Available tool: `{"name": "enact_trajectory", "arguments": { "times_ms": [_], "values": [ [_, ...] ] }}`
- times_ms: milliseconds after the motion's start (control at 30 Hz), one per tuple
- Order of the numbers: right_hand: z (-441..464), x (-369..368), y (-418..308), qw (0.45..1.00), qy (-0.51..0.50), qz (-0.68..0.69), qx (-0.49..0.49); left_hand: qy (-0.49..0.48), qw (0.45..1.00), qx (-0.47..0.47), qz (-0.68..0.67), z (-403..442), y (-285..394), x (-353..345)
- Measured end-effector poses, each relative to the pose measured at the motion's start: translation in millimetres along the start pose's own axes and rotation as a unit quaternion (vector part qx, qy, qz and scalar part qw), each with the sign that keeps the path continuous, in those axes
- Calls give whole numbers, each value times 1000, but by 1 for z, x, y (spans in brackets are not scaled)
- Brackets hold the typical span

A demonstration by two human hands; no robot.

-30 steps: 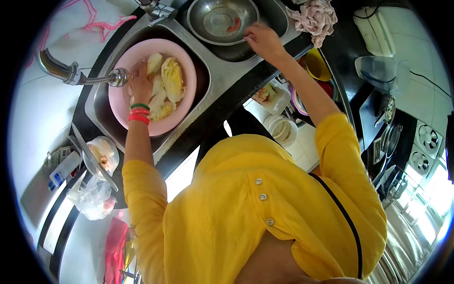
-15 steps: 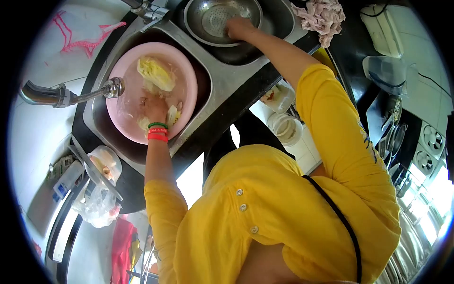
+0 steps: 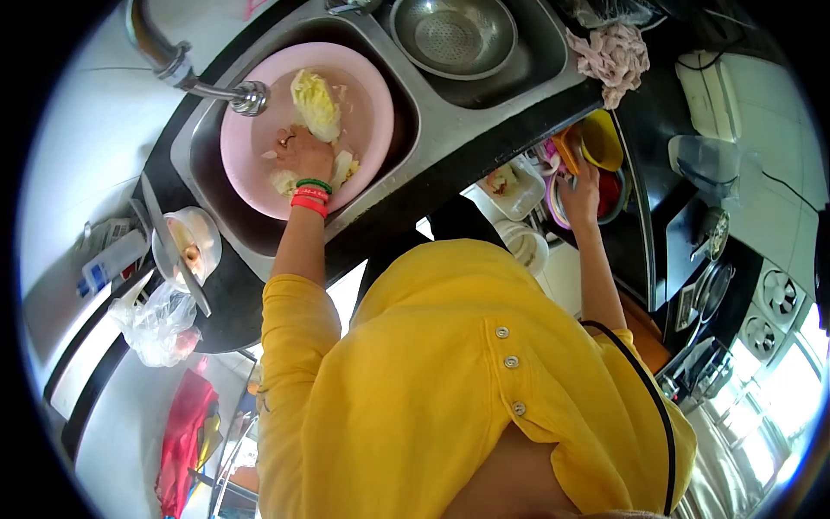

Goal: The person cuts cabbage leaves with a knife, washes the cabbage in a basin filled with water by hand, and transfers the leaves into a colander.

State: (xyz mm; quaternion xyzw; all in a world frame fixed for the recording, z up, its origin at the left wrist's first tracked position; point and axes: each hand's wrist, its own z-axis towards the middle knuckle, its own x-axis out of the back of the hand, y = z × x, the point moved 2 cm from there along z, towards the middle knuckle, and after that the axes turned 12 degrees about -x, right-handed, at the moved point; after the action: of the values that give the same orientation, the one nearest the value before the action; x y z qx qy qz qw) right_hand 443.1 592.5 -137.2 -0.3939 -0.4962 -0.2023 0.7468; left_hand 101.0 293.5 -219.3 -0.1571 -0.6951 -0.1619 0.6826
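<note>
On my feed, left hand point(image 3: 304, 156) dips into pink basin point(image 3: 233, 147), fingers loosely bent; can't tell whether closed on anything. Napa cabbage piece point(image 3: 316, 105) floats just beyond its knuckles; pale leaf bits point(image 3: 284, 182) lie beside wrist. Right hand point(image 3: 583, 195) sits well right of left, below table point(image 3: 415, 197) edge, by orange item point(image 3: 566, 149) and purple-rimmed bowl point(image 3: 552, 206); grip unclear to me. Yellow bowl point(image 3: 603, 143) just beyond it. I'd work leaves lightly, no squeezing, since they likely tear; right-hand fingers clear of rims.
</note>
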Motion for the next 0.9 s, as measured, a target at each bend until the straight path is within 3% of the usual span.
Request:
{"name": "enact_trajectory", "arguments": {
  "times_ms": [33,67,100,133,200,233,333,367,400,433,500,533,567,633,667,800,867,900],
  "values": [
    [2,2,-4,997,47,-66,-2,8,1000,9,0,7,-7,-10],
    [9,1,-7,997,48,-61,10,49,997,-44,-27,14,-14,-29],
    [13,8,-27,1000,-1,23,-19,84,990,-102,-51,12,-20,-38],
    [14,12,-49,992,-50,106,-52,82,990,-100,-49,10,-21,-27],
    [21,-2,-104,961,-138,234,-61,-27,988,-101,-113,21,-16,2],
    [22,-13,-134,945,-179,270,-37,-23,989,-98,-110,26,-20,-3],
    [29,-63,-231,890,-253,375,57,-43,989,-70,-123,40,-42,-41],
    [25,-98,-251,872,-286,395,30,-52,978,-5,-203,41,-51,-49],
    [30,-115,-277,897,-240,353,118,-59,956,59,-280,42,-61,-58],
    [35,-143,-298,912,-218,319,136,-54,959,57,-274,42,-72,-75],
    [28,-183,-325,925,-193,292,148,-38,880,83,-466,40,-96,-104],
    [23,-198,-336,948,-225,180,135,-39,797,121,-591,25,-82,-64],
    [18,-215,-341,958,-254,65,121,-39,802,118,-584,22,-77,-63],
    [2,-268,-330,948,-276,51,148,25,712,138,-688,15,-83,-74],
    [-3,-292,-325,942,-267,87,185,87,778,87,-616,17,-89,-84],
    [-3,-294,-326,932,-232,94,263,17,836,109,-537,26,-88,-74],
    [3,-279,-335,935,-204,80,280,-69,631,227,-739,17,-76,-37],
    [13,-271,-341,936,-172,60,302,-65,632,223,-739,17,-77,-26]
  ]
}}
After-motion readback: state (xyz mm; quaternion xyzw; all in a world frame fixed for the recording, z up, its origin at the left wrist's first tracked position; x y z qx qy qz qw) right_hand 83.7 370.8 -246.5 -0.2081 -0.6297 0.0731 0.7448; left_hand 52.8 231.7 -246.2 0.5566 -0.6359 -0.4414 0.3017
